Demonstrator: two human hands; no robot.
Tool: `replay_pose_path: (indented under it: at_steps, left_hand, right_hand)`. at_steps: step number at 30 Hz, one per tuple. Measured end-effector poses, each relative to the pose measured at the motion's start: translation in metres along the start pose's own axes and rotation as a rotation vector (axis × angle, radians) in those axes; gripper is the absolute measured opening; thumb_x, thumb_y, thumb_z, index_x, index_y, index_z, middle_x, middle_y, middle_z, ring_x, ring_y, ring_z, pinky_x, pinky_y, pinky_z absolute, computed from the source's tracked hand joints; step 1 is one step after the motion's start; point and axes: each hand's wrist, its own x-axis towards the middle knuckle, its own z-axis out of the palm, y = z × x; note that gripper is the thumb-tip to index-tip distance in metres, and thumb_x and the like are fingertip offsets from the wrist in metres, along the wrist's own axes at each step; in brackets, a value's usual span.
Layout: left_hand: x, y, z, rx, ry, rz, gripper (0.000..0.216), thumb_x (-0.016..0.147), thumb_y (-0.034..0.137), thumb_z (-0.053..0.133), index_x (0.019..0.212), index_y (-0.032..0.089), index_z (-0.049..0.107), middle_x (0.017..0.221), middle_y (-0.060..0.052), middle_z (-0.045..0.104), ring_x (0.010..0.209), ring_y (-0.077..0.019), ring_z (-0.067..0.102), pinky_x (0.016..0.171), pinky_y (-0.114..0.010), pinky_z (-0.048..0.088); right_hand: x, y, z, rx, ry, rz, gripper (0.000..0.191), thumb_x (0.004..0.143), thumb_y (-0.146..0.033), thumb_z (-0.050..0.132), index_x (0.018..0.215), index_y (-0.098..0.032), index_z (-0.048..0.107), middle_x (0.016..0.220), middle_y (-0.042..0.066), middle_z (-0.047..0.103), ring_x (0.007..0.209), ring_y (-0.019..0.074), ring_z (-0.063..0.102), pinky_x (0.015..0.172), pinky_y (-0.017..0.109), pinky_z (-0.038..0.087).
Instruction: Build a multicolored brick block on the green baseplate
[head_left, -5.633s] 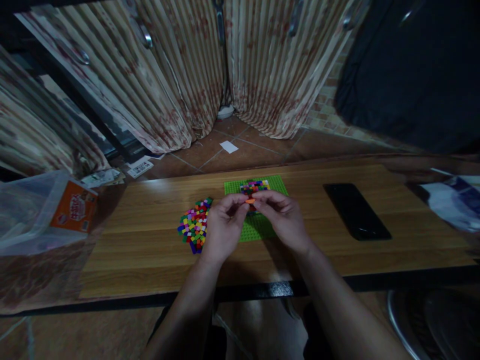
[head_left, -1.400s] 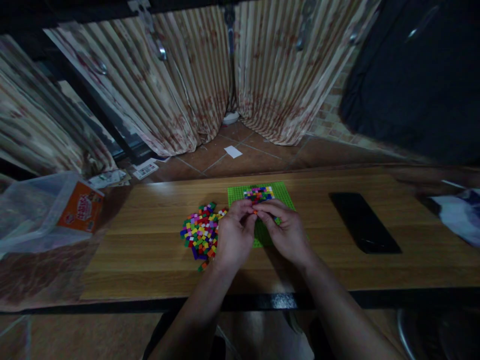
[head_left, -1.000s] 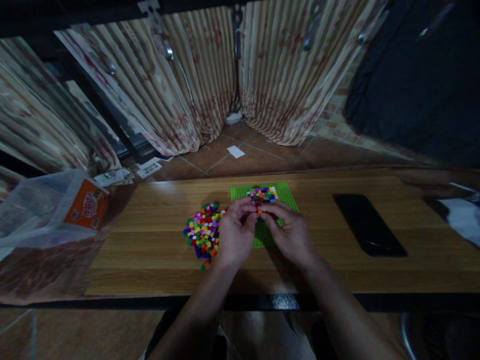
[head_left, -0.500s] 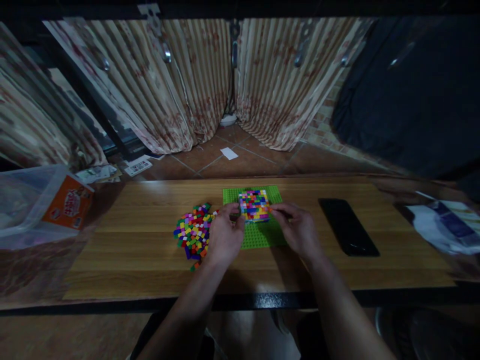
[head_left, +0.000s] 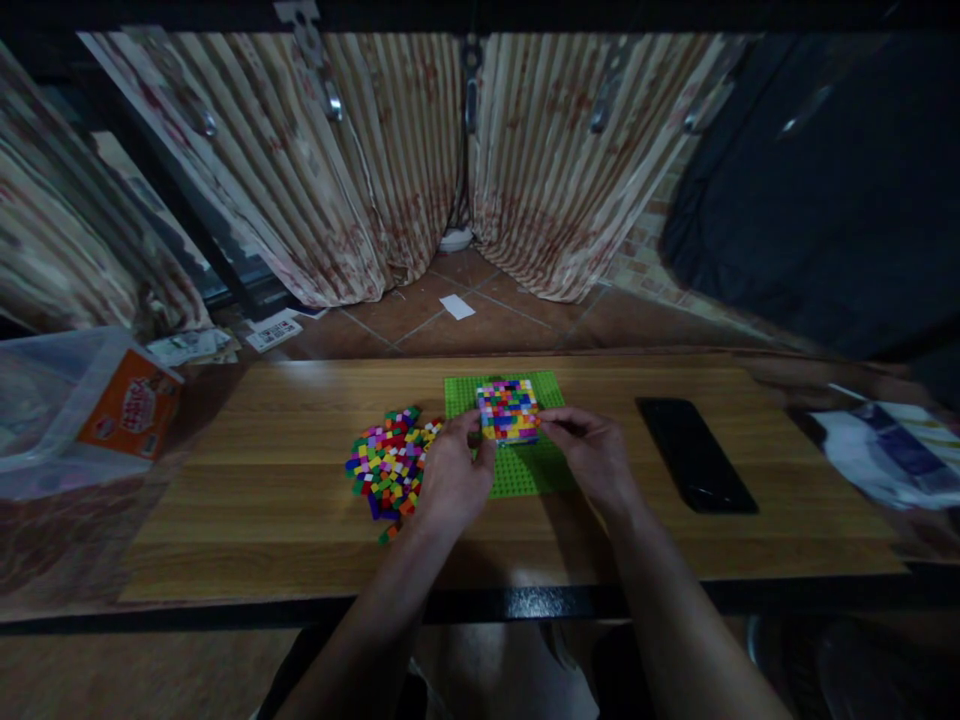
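Note:
A green baseplate [head_left: 525,470] lies on the wooden table [head_left: 262,480], with a block of small coloured bricks [head_left: 508,410] built on its far half. My left hand [head_left: 450,480] rests at the plate's left edge, fingers curled, thumb and forefinger touching the block's left side. On the right edge of the plate sits my right hand [head_left: 592,455], its fingers pinched together beside the block. What they pinch is too small to see. A loose pile of coloured bricks [head_left: 386,468] lies just left of my left hand.
A black phone [head_left: 694,455] lies flat to the right of the plate. A clear plastic box with an orange label [head_left: 97,410] stands at the far left. Papers [head_left: 885,455] lie at the right end. Striped curtains [head_left: 450,150] hang beyond the table.
Both hands, earlier held together above the plate with a small orange brick, have dropped and parted to either side of the built block. The orange brick no longer shows.

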Motion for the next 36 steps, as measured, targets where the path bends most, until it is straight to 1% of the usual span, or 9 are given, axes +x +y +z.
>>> replay_pose_path:
  at_steps: [4,7,10,16,24,28,31,34,36]
  left_hand:
    - [0.0,0.001,0.0,0.004,-0.003,-0.009,0.034,0.082,0.013,0.06,0.115,0.015,0.065,0.106,-0.011,0.072,0.087,-0.0199,0.069,0.083,-0.036,0.056]
    - [0.0,0.0,0.001,-0.007,-0.003,-0.004,0.036,0.081,0.011,0.059,0.117,0.016,0.065,0.107,-0.011,0.072,0.09,-0.0203,0.069,0.084,-0.036,0.056]
    - [0.0,-0.001,0.001,-0.027,-0.011,0.033,0.035,0.082,0.011,0.058,0.115,0.018,0.067,0.106,-0.01,0.072,0.091,-0.0199,0.069,0.083,-0.034,0.056]
    - [-0.001,-0.004,0.003,-0.028,-0.023,0.022,0.037,0.084,0.014,0.058,0.119,0.015,0.066,0.111,-0.013,0.071,0.096,-0.0219,0.069,0.086,-0.036,0.056]
    - [0.001,-0.011,0.006,-0.047,-0.012,0.035,0.034,0.083,0.014,0.059,0.116,0.016,0.067,0.109,-0.012,0.072,0.095,-0.0222,0.07,0.087,-0.037,0.056]
    - [0.002,-0.017,0.008,-0.104,-0.007,0.043,0.034,0.083,0.015,0.058,0.116,0.016,0.067,0.11,-0.012,0.072,0.096,-0.0229,0.07,0.087,-0.037,0.057]
    - [0.003,-0.017,0.008,-0.153,-0.038,0.024,0.037,0.083,0.015,0.058,0.12,0.016,0.065,0.114,-0.012,0.072,0.098,-0.0229,0.07,0.089,-0.038,0.056]
    - [0.003,-0.014,0.009,-0.16,-0.056,-0.028,0.043,0.081,0.013,0.06,0.124,0.016,0.061,0.122,-0.014,0.069,0.105,-0.0245,0.068,0.094,-0.041,0.054]
    - [0.003,-0.012,0.01,-0.142,-0.045,-0.06,0.047,0.079,0.011,0.061,0.126,0.016,0.06,0.127,-0.015,0.066,0.112,-0.0261,0.065,0.098,-0.042,0.052]
  right_hand:
    - [0.001,0.0,0.004,0.16,0.039,0.146,0.022,0.053,-0.035,0.083,0.069,-0.022,0.074,0.068,-0.001,0.071,0.06,0.0124,0.058,0.058,0.026,0.045]
    - [0.0,-0.001,0.006,0.247,0.058,0.221,0.024,0.049,-0.032,0.084,0.068,-0.021,0.074,0.069,-0.002,0.07,0.06,0.0104,0.058,0.057,0.024,0.044]
    - [0.0,-0.002,0.008,0.305,0.072,0.256,0.023,0.048,-0.03,0.084,0.066,-0.021,0.074,0.066,-0.003,0.069,0.058,0.0091,0.057,0.057,0.023,0.046]
    - [0.002,0.0,0.011,0.36,0.08,0.267,0.023,0.047,-0.03,0.084,0.065,-0.02,0.073,0.064,-0.003,0.068,0.056,0.0087,0.057,0.055,0.023,0.048]
    - [0.003,0.001,0.013,0.409,0.089,0.313,0.026,0.043,-0.031,0.084,0.061,-0.019,0.07,0.057,-0.003,0.065,0.051,0.0084,0.055,0.054,0.024,0.049]
    - [0.002,0.0,0.015,0.412,0.1,0.307,0.025,0.044,-0.031,0.083,0.062,-0.019,0.07,0.057,-0.003,0.065,0.051,0.0089,0.056,0.053,0.024,0.048]
    - [0.002,0.001,0.014,0.398,0.093,0.299,0.027,0.045,-0.031,0.083,0.064,-0.019,0.071,0.06,-0.003,0.066,0.051,0.0086,0.055,0.052,0.023,0.046]
    - [0.003,0.004,0.01,0.367,0.092,0.271,0.025,0.05,-0.034,0.081,0.068,-0.019,0.072,0.06,-0.003,0.065,0.05,0.0081,0.052,0.052,0.023,0.043]
    - [0.005,0.007,0.009,0.345,0.12,0.224,0.025,0.054,-0.035,0.08,0.072,-0.02,0.072,0.064,-0.002,0.068,0.055,0.0103,0.055,0.056,0.025,0.045]
